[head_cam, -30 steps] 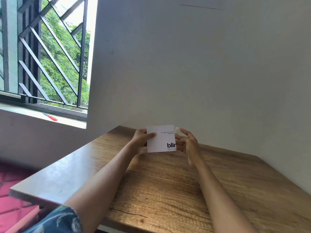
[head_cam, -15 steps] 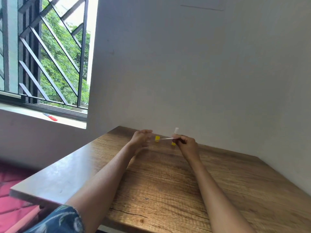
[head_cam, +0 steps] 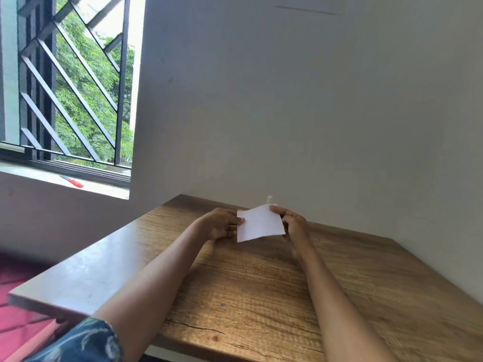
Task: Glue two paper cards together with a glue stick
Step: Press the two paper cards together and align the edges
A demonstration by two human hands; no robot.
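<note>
Here left hand [head_cam: 220, 226], right hand [head_cam: 294, 223] pinch white card [head_cam: 258, 223].

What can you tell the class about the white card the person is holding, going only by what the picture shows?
The card is a plain white rectangle that looks like thin, stiff paper. The face turned to the camera is blank, with no print showing. It is held up above the far part of the wooden table, tilted so its right side sits higher. The left hand pinches its left edge and the right hand holds its right edge. Whether it is one card or two pressed together cannot be told.
</note>
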